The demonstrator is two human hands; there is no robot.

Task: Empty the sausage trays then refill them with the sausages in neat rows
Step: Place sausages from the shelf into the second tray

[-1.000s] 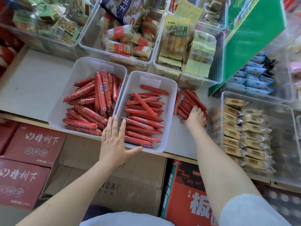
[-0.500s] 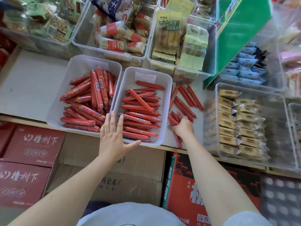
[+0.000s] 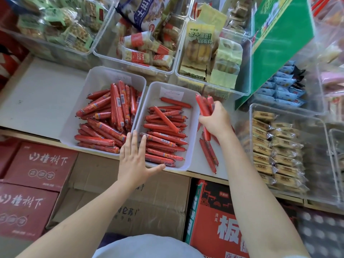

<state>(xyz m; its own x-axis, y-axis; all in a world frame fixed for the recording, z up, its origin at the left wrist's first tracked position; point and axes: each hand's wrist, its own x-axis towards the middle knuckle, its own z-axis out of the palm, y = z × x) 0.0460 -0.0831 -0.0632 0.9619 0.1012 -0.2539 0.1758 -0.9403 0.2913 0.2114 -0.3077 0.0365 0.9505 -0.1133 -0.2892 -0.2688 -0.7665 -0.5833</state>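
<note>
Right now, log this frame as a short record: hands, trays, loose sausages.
left hand: flat, fingers straight, on near corner of right tray
right hand: grips a bundle of sausages, lifted beside the right tray
left tray: sausages piled untidily
right tray: mostly crosswise rows, one sausage diagonal on top
loose sausages: on shelf right of right tray

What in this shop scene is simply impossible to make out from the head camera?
- How many sausages the right hand grips: its fingers cover them.
- Writing on the paper label in the right tray: too small.
- Lower layers in the left tray: buried under the top sausages.
- The packets in the clear bin at right: blurred.
</note>
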